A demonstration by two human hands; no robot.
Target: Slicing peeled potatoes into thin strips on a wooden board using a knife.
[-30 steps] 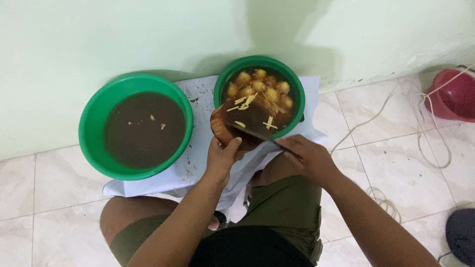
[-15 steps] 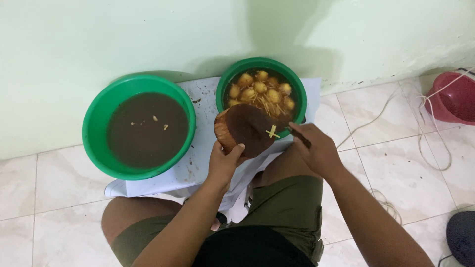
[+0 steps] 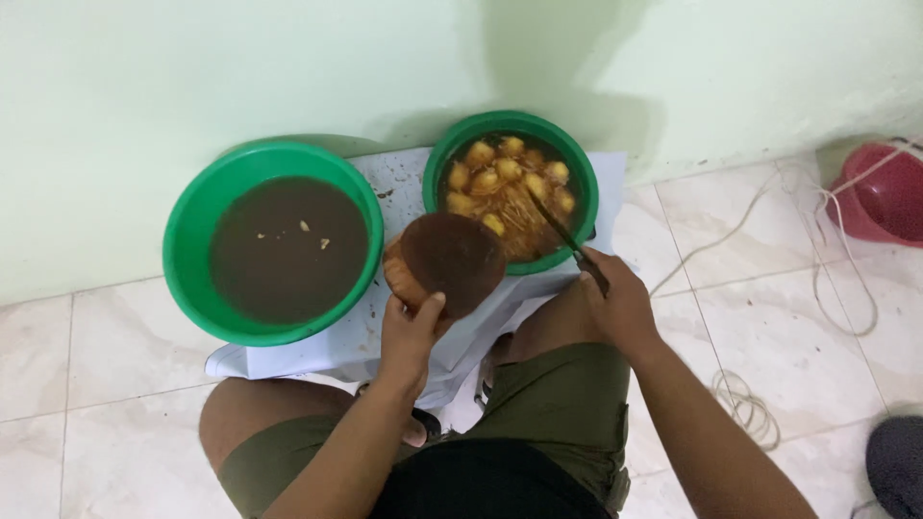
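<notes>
My left hand (image 3: pixel 409 332) grips a round brown wooden board (image 3: pixel 450 261) by its near edge, holding it tilted between the two green bowls. My right hand (image 3: pixel 615 300) holds a knife (image 3: pixel 556 227) whose blade reaches over the rim into the right green bowl (image 3: pixel 582 183). That bowl holds yellow peeled pieces and thin strips in brownish liquid. The larger left green bowl (image 3: pixel 192 216) is filled with dark brown water with a few pale bits floating.
Both bowls stand on white paper (image 3: pixel 394 178) spread on the tiled floor against a pale green wall. A red basin (image 3: pixel 880 197) sits at the right with a white cord (image 3: pixel 827 279) trailing across the tiles. My knees are bent below the bowls.
The board has come off the right bowl and toward me, and the strips on it are gone. My right hand has moved right, with the knife now pointing into the bowl.
</notes>
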